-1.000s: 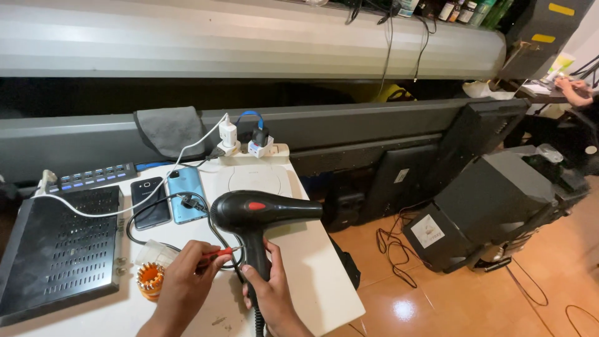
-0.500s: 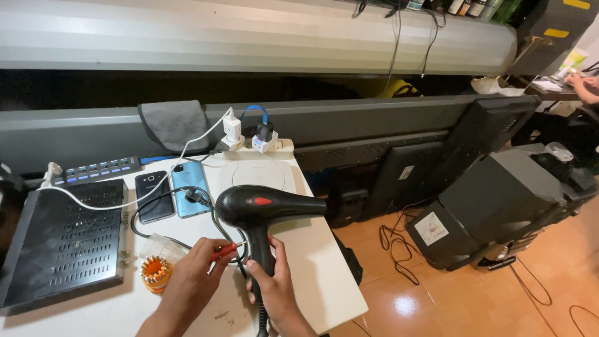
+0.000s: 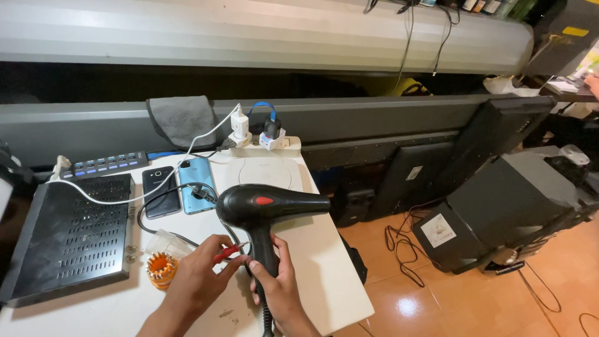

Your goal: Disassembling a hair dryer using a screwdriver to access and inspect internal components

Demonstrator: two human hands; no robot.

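Black hairdryer point(image 3: 269, 206), red switch, nozzle pointing to three o'clock. Right hand point(image 3: 282, 287) grip closed round its handle. Left hand point(image 3: 198, 274) pinches a red screwdriver point(image 3: 228, 251) at nine o'clock of the handle.

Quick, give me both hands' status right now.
Left hand: closed on a red-handled screwdriver, tip at the hair dryer.
Right hand: closed around the black hair dryer's handle.

left hand point(image 3: 198, 278) pinching, right hand point(image 3: 281, 287) gripping, forearms raised
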